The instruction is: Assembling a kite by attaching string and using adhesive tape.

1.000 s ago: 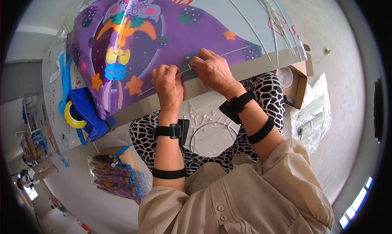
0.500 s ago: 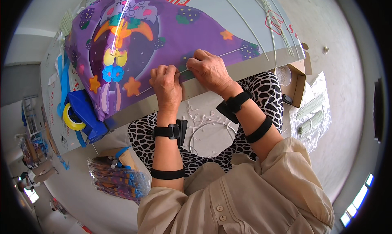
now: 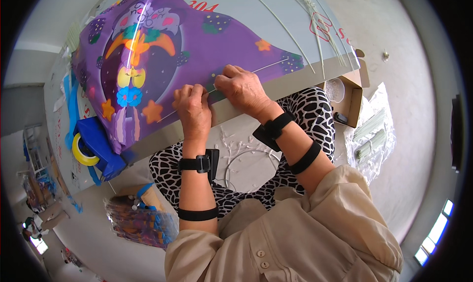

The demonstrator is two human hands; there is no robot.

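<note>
A glossy purple kite (image 3: pixel 197 45), printed with stars and a bright cartoon figure, lies over the board on my lap. Along its near edge runs a thin white rod (image 3: pixel 271 65). My left hand (image 3: pixel 193 107) has its fingers closed on this edge, pinching the rod. Just to its right, my right hand (image 3: pixel 242 89) also pinches the rod and edge, thumb and fingers pressed together. The fingertips partly hide the rod between them. Both wrists wear black straps.
A blue tape dispenser (image 3: pixel 101 146) with a yellow roll sits at the board's left corner. More thin rods (image 3: pixel 281 23) lie on the board (image 3: pixel 246 3). On the floor are an open cardboard box (image 3: pixel 351 97), bagged rods (image 3: pixel 370 139) and a clear-wrapped pack (image 3: pixel 140 218).
Both hands keep their pinch on the kite's edge with little movement. The whole scene has shifted slightly left in the view.
</note>
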